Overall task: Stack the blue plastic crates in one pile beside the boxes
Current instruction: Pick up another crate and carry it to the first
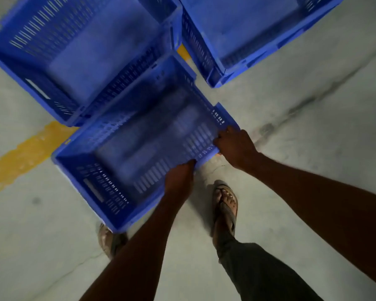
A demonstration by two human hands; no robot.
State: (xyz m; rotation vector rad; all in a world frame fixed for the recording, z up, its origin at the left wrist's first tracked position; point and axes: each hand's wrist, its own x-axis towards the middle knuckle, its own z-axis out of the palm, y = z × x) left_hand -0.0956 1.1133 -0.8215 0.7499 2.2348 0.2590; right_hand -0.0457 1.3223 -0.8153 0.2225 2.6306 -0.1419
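Observation:
An empty blue plastic crate (117, 170) with slotted walls is in front of me, blurred by motion and seemingly lifted off the floor. My left hand (179, 181) grips its near long rim. My right hand (234, 144) grips the same rim farther right, close to the corner. Behind it, a second blue crate (20, 59) fills the upper left, touching the held crate's far side. A third blue crate (204, 51) is at the upper right. All three are empty. No boxes are in view.
Grey concrete floor (302, 127) with a crack running diagonally to the right. A yellow painted line (24, 153) crosses the floor at the left, under the crates. My sandalled feet (225, 203) stand just behind the held crate.

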